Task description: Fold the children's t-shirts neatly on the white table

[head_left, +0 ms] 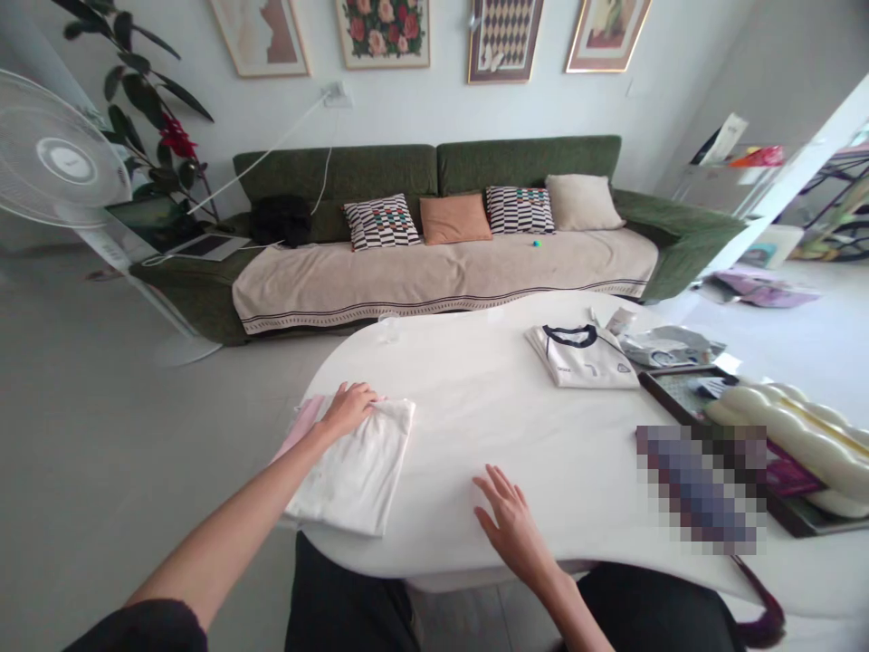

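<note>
My left hand (349,407) rests palm down on the far end of a folded white garment (357,466) at the left edge of the white table (489,398), fingers spread flat. A pink cloth (299,430) peeks out beneath the garment's left side. My right hand (509,516) lies open on the bare tabletop near the front edge, fingers stretched out and holding nothing. A second folded white shirt with a dark collar (584,355) sits farther back on the right, out of reach of both hands.
A dark tray (679,398) with papers and a cream wavy object (794,435) occupy the table's right side. A green sofa (441,235) with cushions stands behind the table. A standing fan (61,154) and a plant are at the left.
</note>
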Demonstrator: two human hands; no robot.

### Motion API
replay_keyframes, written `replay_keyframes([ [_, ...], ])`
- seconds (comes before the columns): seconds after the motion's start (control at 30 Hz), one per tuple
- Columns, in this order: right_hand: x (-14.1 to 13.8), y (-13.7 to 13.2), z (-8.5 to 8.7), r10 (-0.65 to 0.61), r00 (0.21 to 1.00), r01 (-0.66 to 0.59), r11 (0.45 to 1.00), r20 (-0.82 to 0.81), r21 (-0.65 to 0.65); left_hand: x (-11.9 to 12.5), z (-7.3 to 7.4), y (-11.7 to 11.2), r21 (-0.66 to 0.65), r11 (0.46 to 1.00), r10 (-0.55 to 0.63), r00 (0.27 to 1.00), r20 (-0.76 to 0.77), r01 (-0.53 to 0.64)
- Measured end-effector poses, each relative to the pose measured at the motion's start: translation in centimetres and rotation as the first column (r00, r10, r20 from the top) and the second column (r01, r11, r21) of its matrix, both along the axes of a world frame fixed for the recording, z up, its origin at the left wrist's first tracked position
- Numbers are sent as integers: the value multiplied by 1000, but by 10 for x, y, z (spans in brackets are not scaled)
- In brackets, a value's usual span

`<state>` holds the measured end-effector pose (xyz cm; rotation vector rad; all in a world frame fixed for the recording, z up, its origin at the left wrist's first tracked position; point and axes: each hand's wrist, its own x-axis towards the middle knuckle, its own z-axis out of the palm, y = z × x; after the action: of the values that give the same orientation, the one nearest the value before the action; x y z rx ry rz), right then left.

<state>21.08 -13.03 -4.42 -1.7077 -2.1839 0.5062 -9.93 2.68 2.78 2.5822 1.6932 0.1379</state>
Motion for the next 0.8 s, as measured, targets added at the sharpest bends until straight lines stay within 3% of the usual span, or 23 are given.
replay_keyframes([
  [0.1,-4,1,16,19,1000,-18,996,-11,88,-3,12,-16,62,993,-92,994,-65,96],
  [0.23,-43,6,52,165,983,-149,973,-83,175,6,30,-58,73,957,-266,948,-177,282],
  [0.37,-93,13,81,364,927,-339,918,-96,209,22,55,-114,-82,920,-393,900,-191,384],
  [0.47,-106,17,92,422,907,-414,897,-20,154,28,76,-148,-192,910,-392,914,-106,368],
  [0.63,-66,-2,117,527,848,-529,847,55,47,17,104,-184,-374,907,-190,981,48,194],
  [0.8,-19,-49,156,655,743,-662,750,135,5,13,123,-212,-413,871,-213,963,167,264],
])
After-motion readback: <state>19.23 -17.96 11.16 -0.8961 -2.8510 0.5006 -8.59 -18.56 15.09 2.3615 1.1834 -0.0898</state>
